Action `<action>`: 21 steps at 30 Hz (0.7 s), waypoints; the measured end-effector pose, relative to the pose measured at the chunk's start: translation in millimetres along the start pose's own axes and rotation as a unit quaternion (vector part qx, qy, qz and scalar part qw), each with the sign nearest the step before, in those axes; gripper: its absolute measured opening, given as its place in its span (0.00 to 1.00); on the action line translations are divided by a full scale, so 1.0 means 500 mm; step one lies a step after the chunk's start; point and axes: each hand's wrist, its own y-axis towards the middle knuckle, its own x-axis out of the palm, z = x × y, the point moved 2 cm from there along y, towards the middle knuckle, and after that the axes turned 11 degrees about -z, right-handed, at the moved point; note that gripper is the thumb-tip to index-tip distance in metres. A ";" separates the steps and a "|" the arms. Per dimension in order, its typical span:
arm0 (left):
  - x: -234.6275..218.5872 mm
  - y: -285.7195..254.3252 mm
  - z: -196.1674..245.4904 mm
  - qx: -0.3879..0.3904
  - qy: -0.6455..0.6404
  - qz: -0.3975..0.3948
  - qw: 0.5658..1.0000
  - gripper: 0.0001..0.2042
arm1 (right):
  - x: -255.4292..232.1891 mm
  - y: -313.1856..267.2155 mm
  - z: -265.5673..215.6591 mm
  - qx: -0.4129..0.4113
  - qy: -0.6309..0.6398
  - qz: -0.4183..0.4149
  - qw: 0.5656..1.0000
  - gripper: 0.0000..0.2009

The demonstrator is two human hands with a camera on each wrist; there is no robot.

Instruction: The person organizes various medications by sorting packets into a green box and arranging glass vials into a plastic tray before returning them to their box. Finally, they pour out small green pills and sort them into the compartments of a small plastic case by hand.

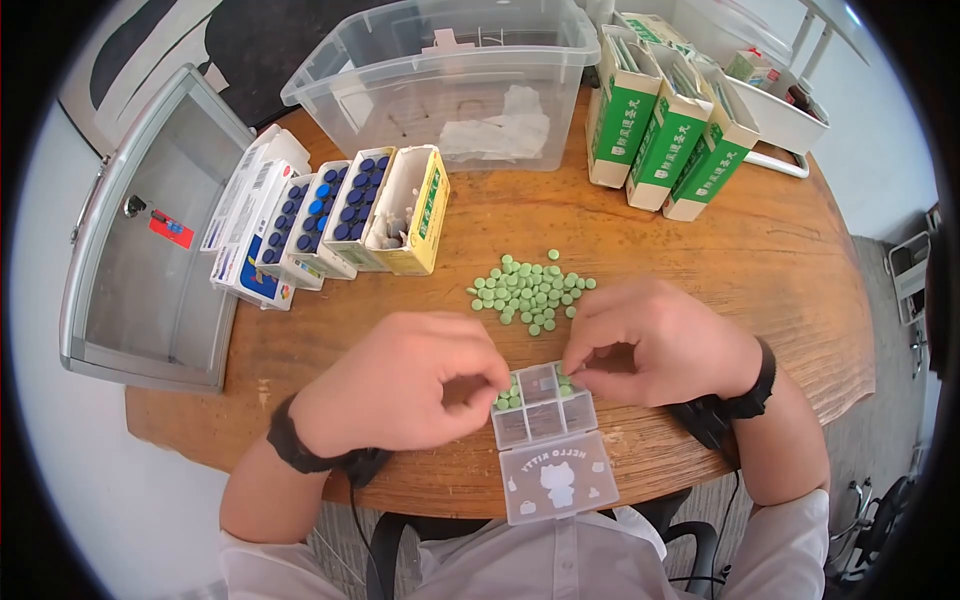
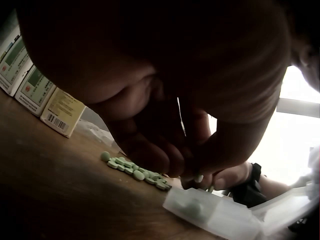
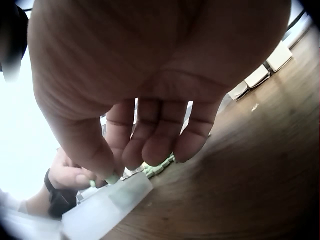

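A clear plastic pill organizer lies on the table with its printed lid folded back towards the person. Green tablets sit in its far left compartment, and more are in the far right one under the fingers. Over the left side, the left hand pinches a green tablet between thumb and fingertip. The right hand pinches another green tablet just above the far right compartment. Just beyond the organizer is a loose pile of green tablets.
Opened medicine boxes, some with blue-capped vials, stand at the left beside a grey locked cabinet. A clear plastic bin is at the back. Green-and-white cartons and a white case occupy the back right.
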 end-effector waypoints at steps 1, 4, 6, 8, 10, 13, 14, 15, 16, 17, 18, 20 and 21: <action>0.003 -0.001 0.004 0.028 -0.005 -0.013 1.000 0.04 | 0.000 0.001 -0.004 0.001 0.000 0.001 1.000 0.05; 0.000 0.001 0.007 0.034 0.029 -0.035 0.998 0.09 | -0.003 0.001 -0.005 0.070 0.038 0.003 0.997 0.07; 0.000 0.002 0.015 0.028 0.038 -0.030 0.998 0.11 | -0.003 0.001 0.003 0.089 0.031 0.006 0.996 0.08; 0.011 0.007 0.016 0.025 0.047 -0.025 0.998 0.14 | 0.000 0.002 0.008 0.090 -0.004 0.047 0.995 0.08; 0.032 0.009 0.007 0.033 0.048 -0.021 0.998 0.17 | 0.000 0.003 0.015 0.091 -0.040 0.087 0.991 0.07; 0.023 0.009 0.004 -0.017 0.057 -0.016 0.998 0.17 | -0.007 0.002 0.025 0.120 -0.069 0.157 0.978 0.07; 0.019 0.009 0.002 -0.018 0.056 -0.016 0.998 0.17 | -0.008 0.001 0.029 0.126 -0.065 0.128 0.982 0.08; 0.012 0.009 -0.001 -0.018 0.043 -0.006 0.999 0.16 | -0.007 0.000 0.031 0.132 -0.062 0.099 0.984 0.08; 0.007 0.008 -0.003 -0.017 0.030 0.004 0.999 0.16 | -0.007 0.000 0.032 0.132 -0.062 0.100 0.984 0.08; 0.005 0.007 -0.004 -0.017 0.030 0.004 0.999 0.16 | -0.007 0.001 0.033 0.122 -0.061 0.096 0.986 0.07; 0.002 0.006 -0.005 -0.021 0.041 0.032 0.998 0.16 | -0.006 0.001 0.034 0.111 -0.061 0.093 0.987 0.07; -0.001 0.008 -0.014 -0.024 0.051 0.059 0.997 0.16 | -0.003 -0.001 0.037 0.107 -0.074 0.096 0.987 0.06; 0.002 0.010 -0.030 -0.024 0.090 0.071 0.993 0.16 | -0.001 -0.001 0.037 0.101 -0.086 0.097 0.986 0.06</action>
